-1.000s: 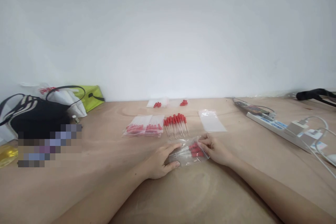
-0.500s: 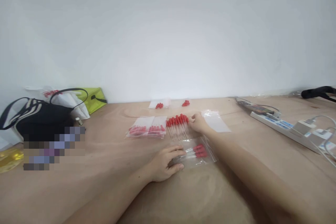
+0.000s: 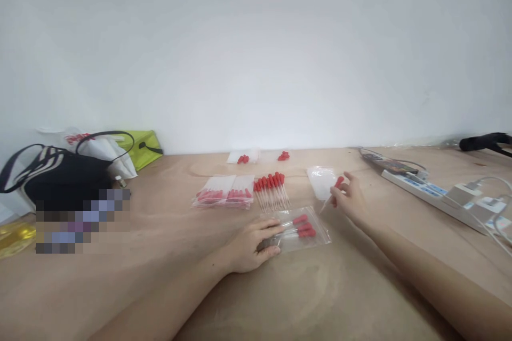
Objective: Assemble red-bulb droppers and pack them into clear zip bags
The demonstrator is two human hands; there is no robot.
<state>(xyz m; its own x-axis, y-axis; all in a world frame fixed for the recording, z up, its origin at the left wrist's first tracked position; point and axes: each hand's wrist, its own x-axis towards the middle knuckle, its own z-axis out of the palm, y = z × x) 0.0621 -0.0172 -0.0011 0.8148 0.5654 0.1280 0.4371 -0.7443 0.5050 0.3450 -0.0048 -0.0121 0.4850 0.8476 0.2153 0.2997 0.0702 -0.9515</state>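
My left hand (image 3: pixel 254 245) rests palm-down at the left end of a clear zip bag (image 3: pixel 290 245), fingers spread and pressing on the plastic. Inside that bag lie 3 droppers with red rubber bulbs (image 3: pixel 306 227), the bulbs pointing right toward the zip end. My right hand (image 3: pixel 349 198) is closed on a single dropper (image 3: pixel 338 182) near its red bulb, with the thin clear tip slanting down-left to the right of the bag. Just beyond the bag, several loose droppers (image 3: pixel 272 192) lie side by side in a row, bulbs facing the wall.
Filled zip bags (image 3: pixel 224 192) lie left of the row; flat plastic bags (image 3: pixel 321 181) are behind my right hand. Small red bulbs (image 3: pixel 242 159) sit by the wall. At right is a power strip (image 3: pixel 430 192) with a phone (image 3: pixel 394 166); at left, a black bag (image 3: pixel 68 178).
My right hand has moved from the row of loose droppers to the right, now carrying one dropper. My left hand has stayed on the zip bag.
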